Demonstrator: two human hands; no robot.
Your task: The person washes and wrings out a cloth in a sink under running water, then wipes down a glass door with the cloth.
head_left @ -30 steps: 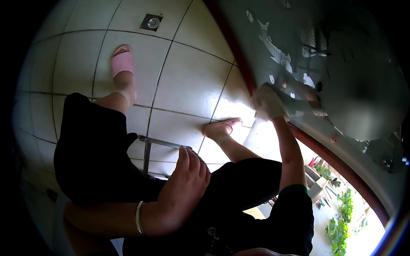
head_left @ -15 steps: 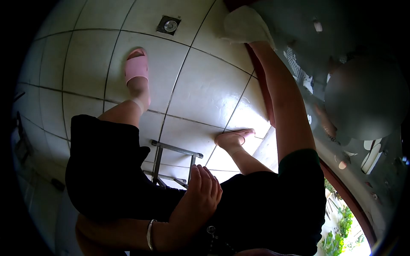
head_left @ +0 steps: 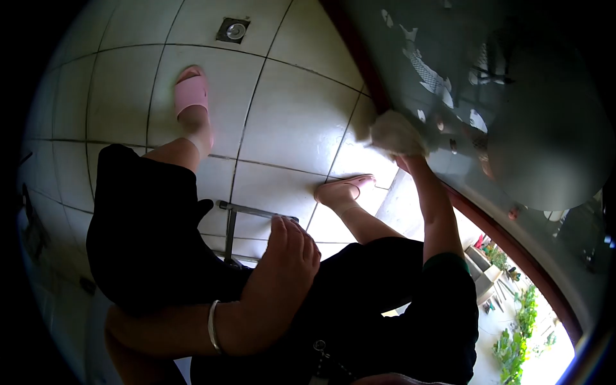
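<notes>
A pale cloth (head_left: 393, 131) is bunched in my right hand (head_left: 405, 159), whose fingers are mostly hidden by it. The cloth lies against the lower part of a dark glass panel (head_left: 465, 138), close to its red-brown frame (head_left: 353, 48); it is slightly blurred. Clear fish shapes and smaller marks show on the frosted glass. My left hand (head_left: 289, 253) rests over my dark-clothed lap, palm down, fingers extended side by side, holding nothing. A silver bangle (head_left: 213, 327) circles that wrist.
Pale floor tiles (head_left: 282, 122) spread ahead, with a round drain (head_left: 235, 29) set in them. My feet wear pink slippers (head_left: 191, 96). A grey metal frame (head_left: 253, 210) stands between my legs. Past the panel's edge, green plants (head_left: 513, 353) show in bright light.
My right hand has drawn the cloth back toward my body along the panel, and my elbow is now more bent. My left hand stays on my lap; the whole view has shifted slightly.
</notes>
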